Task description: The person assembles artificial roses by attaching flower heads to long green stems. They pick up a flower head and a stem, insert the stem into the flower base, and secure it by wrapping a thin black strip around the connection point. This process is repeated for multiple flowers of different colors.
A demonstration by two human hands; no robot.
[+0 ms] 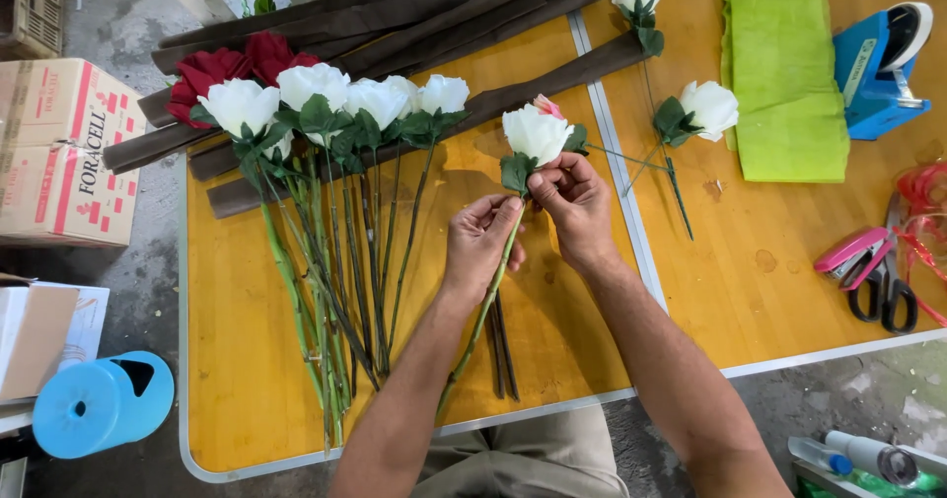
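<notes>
Head cam: left hand (480, 240) fingers pinching the white rose (536, 133) stem mid-surface, right hand (575, 202) pinching just under the bloom. Imo keep the grip low w/ stem straight, don't crush petals.

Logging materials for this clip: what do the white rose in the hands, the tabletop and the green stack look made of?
White rose: apparently artificial, with matte fabric-like petals and a smooth plastic-looking green stem, pinched by the left hand and right hand.
Tabletop: orange wood-grain board, slightly glossy, with a pale metal-looking edge.
Green stack: soft matte folded sheets, perhaps crepe paper or cloth.
</notes>
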